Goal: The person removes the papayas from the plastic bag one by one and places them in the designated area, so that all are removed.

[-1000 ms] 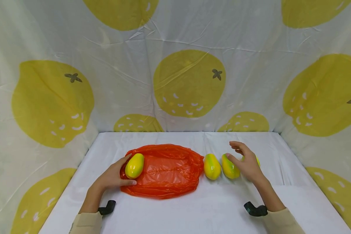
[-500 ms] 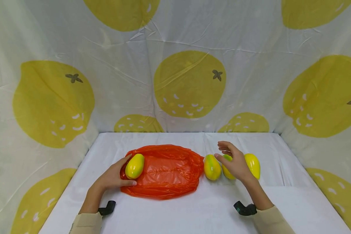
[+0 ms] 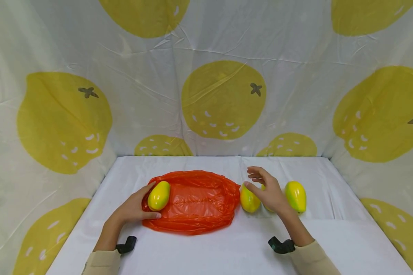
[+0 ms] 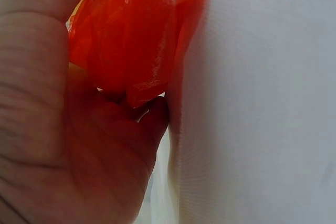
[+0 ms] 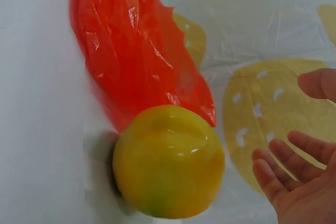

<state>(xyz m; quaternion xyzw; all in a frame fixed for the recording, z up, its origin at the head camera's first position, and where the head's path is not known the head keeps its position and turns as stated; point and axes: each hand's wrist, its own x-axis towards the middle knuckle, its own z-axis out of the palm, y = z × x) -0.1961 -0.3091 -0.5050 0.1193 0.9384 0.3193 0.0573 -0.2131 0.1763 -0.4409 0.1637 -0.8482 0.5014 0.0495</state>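
Note:
A red plastic bag [image 3: 199, 200] lies spread with its mouth facing up, and one yellow-green papaya-shaped fruit [image 3: 159, 196] sits at its left end. My left hand [image 3: 134, 206] holds that end, thumb on the near rim and fingers at the far side; the left wrist view shows bunched red film [image 4: 131, 35] between thumb and fingers. Above the row of fruits hovers my right hand [image 3: 270, 194], holding nothing, its fingers slightly bent. Beneath its thumb is the nearest fruit [image 3: 249, 201], also large in the right wrist view. It mostly hides the middle fruit [image 3: 267, 209].
Farther right a third fruit [image 3: 296, 196] of the row lies on the white cloth [image 3: 206, 252] of the table. Hanging fabric with lemon prints [image 3: 223, 99] walls in the back and both sides. Each wrist carries a black mount [image 3: 281, 245].
My right hand has travelled left along the row, from the rightmost fruit to above the leftmost, uncovering the rightmost one. The left hand, the bag and the fruit in it stay in place.

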